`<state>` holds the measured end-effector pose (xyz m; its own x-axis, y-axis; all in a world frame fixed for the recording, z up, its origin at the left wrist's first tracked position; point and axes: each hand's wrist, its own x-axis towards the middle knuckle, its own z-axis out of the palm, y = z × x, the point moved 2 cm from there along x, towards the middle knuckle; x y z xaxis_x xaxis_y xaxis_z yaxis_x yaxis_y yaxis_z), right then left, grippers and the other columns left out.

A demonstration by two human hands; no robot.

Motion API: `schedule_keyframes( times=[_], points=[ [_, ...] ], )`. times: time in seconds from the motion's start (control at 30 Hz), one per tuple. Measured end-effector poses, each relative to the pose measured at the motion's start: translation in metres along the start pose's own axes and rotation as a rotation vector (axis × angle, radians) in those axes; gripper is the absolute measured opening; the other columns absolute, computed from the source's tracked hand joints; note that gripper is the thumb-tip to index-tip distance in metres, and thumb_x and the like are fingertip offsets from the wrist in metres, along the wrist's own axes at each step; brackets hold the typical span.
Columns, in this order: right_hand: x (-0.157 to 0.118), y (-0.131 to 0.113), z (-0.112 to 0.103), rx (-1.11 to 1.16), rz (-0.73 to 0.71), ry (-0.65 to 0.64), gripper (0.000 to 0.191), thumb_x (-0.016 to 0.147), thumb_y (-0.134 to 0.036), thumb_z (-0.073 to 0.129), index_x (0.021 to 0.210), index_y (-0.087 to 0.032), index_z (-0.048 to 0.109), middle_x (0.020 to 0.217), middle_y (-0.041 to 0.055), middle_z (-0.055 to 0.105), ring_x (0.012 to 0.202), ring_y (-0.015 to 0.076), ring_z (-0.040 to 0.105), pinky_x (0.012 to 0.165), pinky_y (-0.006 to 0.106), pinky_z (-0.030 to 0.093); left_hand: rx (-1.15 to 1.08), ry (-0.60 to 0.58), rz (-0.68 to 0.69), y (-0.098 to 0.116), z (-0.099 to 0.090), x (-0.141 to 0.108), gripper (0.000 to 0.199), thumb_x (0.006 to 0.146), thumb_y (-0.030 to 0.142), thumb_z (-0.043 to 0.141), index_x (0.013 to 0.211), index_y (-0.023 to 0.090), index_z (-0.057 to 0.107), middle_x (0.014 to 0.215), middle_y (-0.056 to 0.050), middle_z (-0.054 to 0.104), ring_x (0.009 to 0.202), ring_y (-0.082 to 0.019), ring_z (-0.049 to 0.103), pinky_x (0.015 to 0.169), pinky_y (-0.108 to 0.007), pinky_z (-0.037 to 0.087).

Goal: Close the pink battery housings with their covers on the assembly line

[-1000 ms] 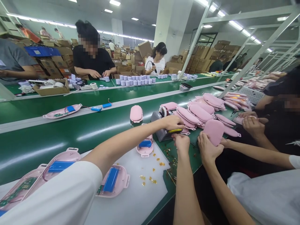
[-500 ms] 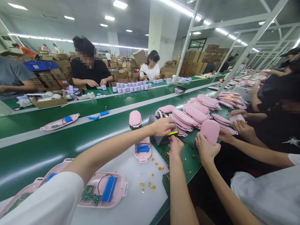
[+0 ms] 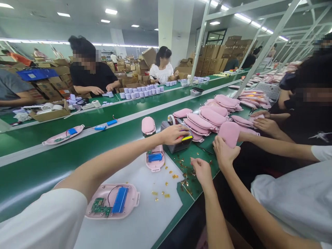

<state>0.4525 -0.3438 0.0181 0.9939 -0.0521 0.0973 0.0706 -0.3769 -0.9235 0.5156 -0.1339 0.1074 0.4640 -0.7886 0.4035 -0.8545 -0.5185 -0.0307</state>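
My left hand (image 3: pixel 175 134) reaches across and its curled fingers grip the front top of a grey tape dispenser (image 3: pixel 178 147) with a yellow strip. My right hand (image 3: pixel 203 171) is just in front of the dispenser, thumb and forefinger pinched; whatever is between the tips is too small to name. Below my left arm, an open pink case half (image 3: pixel 132 199) with a green circuit board (image 3: pixel 100 206) and a blue battery (image 3: pixel 120 200) lies on a white sheet (image 3: pixel 145 228). Another open pink case half (image 3: pixel 155 166) with a blue battery (image 3: pixel 155 157) sits beside the dispenser.
Amber tape scraps (image 3: pixel 185 173) litter the green bench. Closed pink cases (image 3: pixel 199 124) are piled behind the dispenser. At my right, a co-worker's hands hold a pink case (image 3: pixel 229 133). Beyond the bench, people work near rows of lilac parts (image 3: pixel 141 92).
My right hand has drawn away from the dispenser's front edge, down and to the right. My left hand stays on the dispenser. The view has shifted slightly.
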Motion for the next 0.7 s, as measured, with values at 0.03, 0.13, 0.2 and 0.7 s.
schedule_keyframes(
  times=[0.03, 0.13, 0.2, 0.7],
  points=[
    [-0.011, 0.005, 0.009, -0.016, 0.024, -0.03, 0.046, 0.077, -0.062, 0.056, 0.064, -0.018, 0.057, 0.054, 0.0009, 0.047, 0.054, 0.0155, 0.044, 0.055, 0.028, 0.036, -0.006, 0.003, 0.0, -0.001, 0.001, 0.001, 0.039, 0.093, 0.022, 0.038, 0.123, 0.016, 0.063, 0.129, -0.016, 0.062, 0.116, -0.027, 0.057, 0.103, -0.044, 0.046],
    [-0.024, 0.009, 0.022, -0.043, 0.081, -0.069, 0.044, 0.076, -0.059, 0.052, 0.064, -0.018, 0.06, 0.058, 0.0025, 0.056, 0.056, 0.0165, 0.048, 0.058, 0.029, 0.036, -0.007, 0.006, -0.018, -0.001, 0.002, 0.003, 0.039, 0.093, 0.023, 0.038, 0.122, 0.015, 0.063, 0.128, -0.016, 0.062, 0.113, -0.028, 0.058, 0.1, -0.045, 0.047],
    [-0.018, 0.005, 0.024, -0.073, 0.106, -0.07, 0.043, 0.08, -0.056, 0.048, 0.066, -0.019, 0.063, 0.064, 0.0043, 0.062, 0.058, 0.0179, 0.051, 0.061, 0.029, 0.037, 0.0, -0.002, -0.024, -0.001, 0.002, 0.003, 0.039, 0.093, 0.022, 0.037, 0.123, 0.016, 0.062, 0.13, -0.015, 0.061, 0.112, -0.028, 0.058, 0.1, -0.046, 0.047],
    [-0.021, -0.038, 0.038, -0.407, -0.057, -0.56, 0.026, 0.083, -0.026, 0.057, 0.058, -0.019, 0.057, 0.062, 0.002, 0.061, 0.06, 0.0157, 0.054, 0.059, 0.025, 0.034, -0.038, 0.181, -0.183, 0.009, -0.049, -0.016, 0.031, 0.096, 0.027, 0.038, 0.115, 0.016, 0.06, 0.122, -0.015, 0.062, 0.114, -0.025, 0.058, 0.1, -0.045, 0.047]
  ],
)
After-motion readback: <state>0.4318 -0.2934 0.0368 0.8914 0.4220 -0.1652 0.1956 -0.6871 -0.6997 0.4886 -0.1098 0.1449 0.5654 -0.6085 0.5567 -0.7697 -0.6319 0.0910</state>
